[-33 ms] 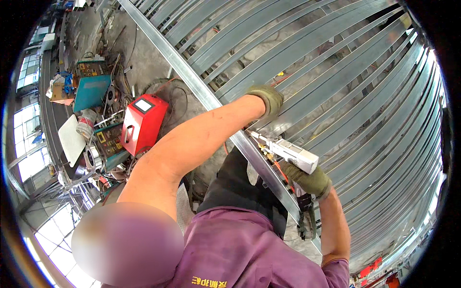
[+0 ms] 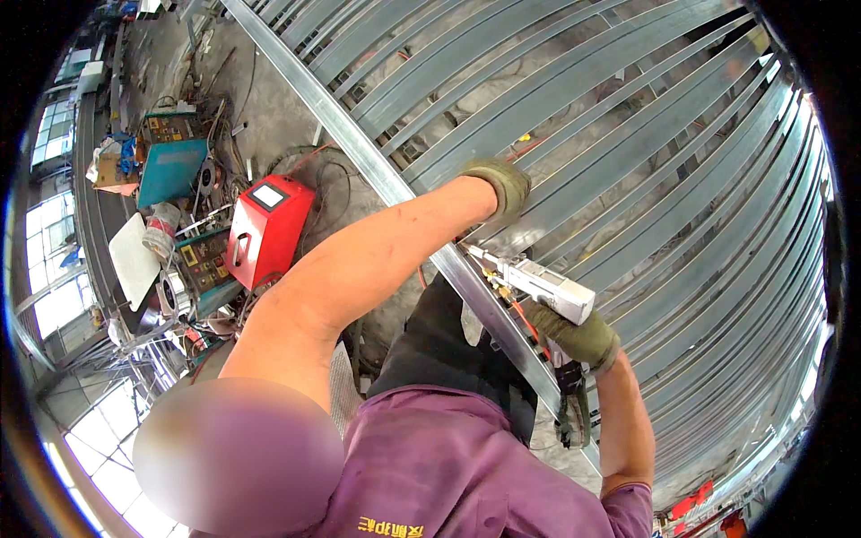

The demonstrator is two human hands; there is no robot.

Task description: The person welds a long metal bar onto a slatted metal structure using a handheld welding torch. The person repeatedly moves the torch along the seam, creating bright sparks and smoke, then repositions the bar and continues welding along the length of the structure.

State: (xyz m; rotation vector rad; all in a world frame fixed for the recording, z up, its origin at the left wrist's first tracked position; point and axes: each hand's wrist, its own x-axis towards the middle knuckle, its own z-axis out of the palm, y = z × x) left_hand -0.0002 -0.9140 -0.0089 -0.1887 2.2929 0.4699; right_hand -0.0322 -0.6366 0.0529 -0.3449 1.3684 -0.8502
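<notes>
My left hand [image 2: 504, 190], in an olive work glove, is curled over a grey metal bar [image 2: 446, 163] near its joint with a long shiny rail [image 2: 363, 152]. Its fingertips are mostly hidden. In my right hand [image 2: 578, 339], also gloved, is a white and silver welding gun [image 2: 552, 289]. The gun's narrow nozzle points up and left, its tip close to the rail, just below my left hand. Brass fittings and an orange line run along the gun's underside. My right fingers wrap the grip beneath the body and are partly hidden by it.
Many parallel metal bars [image 2: 619, 175] extend away to the right, with gaps between them. To the left stands a red box-shaped machine [image 2: 269, 224] with a small screen. Beyond it are a teal panel [image 2: 170, 170], a white board [image 2: 134, 260], and loose cables on the concrete floor [image 2: 260, 134].
</notes>
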